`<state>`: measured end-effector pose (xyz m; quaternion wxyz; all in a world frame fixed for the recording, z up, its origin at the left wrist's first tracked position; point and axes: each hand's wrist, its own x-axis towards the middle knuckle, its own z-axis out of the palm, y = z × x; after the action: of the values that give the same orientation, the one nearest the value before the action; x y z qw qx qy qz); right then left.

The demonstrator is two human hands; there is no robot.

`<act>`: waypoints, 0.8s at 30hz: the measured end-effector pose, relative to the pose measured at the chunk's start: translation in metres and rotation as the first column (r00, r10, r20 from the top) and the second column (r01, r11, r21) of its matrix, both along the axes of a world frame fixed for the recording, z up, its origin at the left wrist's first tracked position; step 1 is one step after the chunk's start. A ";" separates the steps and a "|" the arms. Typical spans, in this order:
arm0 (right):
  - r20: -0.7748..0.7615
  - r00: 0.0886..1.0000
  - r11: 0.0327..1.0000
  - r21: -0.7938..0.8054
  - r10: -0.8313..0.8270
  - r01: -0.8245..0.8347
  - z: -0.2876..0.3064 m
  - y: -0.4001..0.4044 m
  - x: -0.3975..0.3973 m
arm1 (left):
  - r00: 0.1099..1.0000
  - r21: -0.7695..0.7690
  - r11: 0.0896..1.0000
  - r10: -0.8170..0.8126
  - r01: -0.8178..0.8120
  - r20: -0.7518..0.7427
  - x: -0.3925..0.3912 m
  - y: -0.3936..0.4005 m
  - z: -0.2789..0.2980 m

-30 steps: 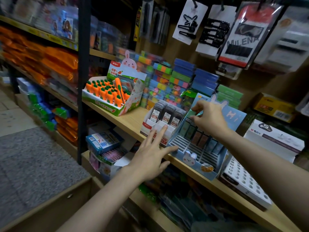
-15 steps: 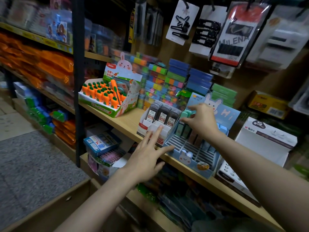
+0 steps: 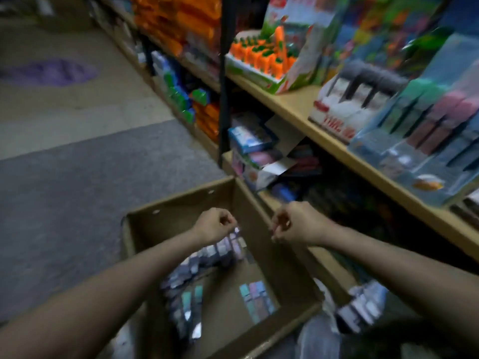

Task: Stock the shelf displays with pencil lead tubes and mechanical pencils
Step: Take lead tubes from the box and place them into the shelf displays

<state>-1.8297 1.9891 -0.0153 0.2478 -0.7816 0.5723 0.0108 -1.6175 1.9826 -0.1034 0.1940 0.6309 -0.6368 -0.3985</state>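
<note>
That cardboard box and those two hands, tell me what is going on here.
A person is restocking a stationery shelf. Both hands hang over an open cardboard box on the floor, the left hand and right hand loosely curled and seemingly holding nothing, though the picture is blurred. Small pastel packs lie in the box. Up on the wooden shelf, the blue display and the white display with dark tubes stand untouched.

A single head-worn camera looks steeply down into an open cardboard box (image 3: pixel 181 213) on the floor — forearms reach in from below, close up — with the wooden shelf (image 3: pixel 298 104) running along the right, blurred.
</note>
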 end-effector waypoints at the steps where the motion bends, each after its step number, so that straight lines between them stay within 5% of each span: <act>1: -0.025 1.000 0.999 0.041 0.013 -0.012 -0.019 0.003 0.011 | 0.997 0.063 0.995 0.071 -0.072 0.012 0.011 0.009 -0.019; 4: 0.042 0.998 0.980 0.191 -0.057 0.047 -0.071 0.008 0.038 | 0.930 0.248 0.908 0.362 -0.337 -0.063 0.030 0.039 -0.073; 7: 0.063 0.986 0.955 0.265 -0.153 0.131 -0.121 0.006 0.055 | 0.777 0.401 0.729 0.626 -0.554 -0.066 0.026 0.066 -0.118; 11: 0.025 0.973 0.908 0.364 -0.230 0.206 -0.180 0.010 0.060 | 0.716 0.499 0.594 0.693 -0.631 0.079 0.011 0.094 -0.161; 17: 0.038 0.907 0.827 0.429 -0.418 0.363 -0.234 0.004 0.051 | 0.819 0.351 0.740 0.512 -0.574 0.260 -0.015 0.111 -0.181; 24: 0.166 0.852 0.848 0.302 -0.496 0.435 -0.254 -0.009 0.075 | 0.800 0.207 0.783 0.520 -0.586 0.298 -0.024 0.111 -0.200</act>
<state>-1.7545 1.9798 -0.2688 0.4071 -0.5755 0.7058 -0.0707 -1.6413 2.0936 -0.3036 0.1352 0.8527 -0.3746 -0.3380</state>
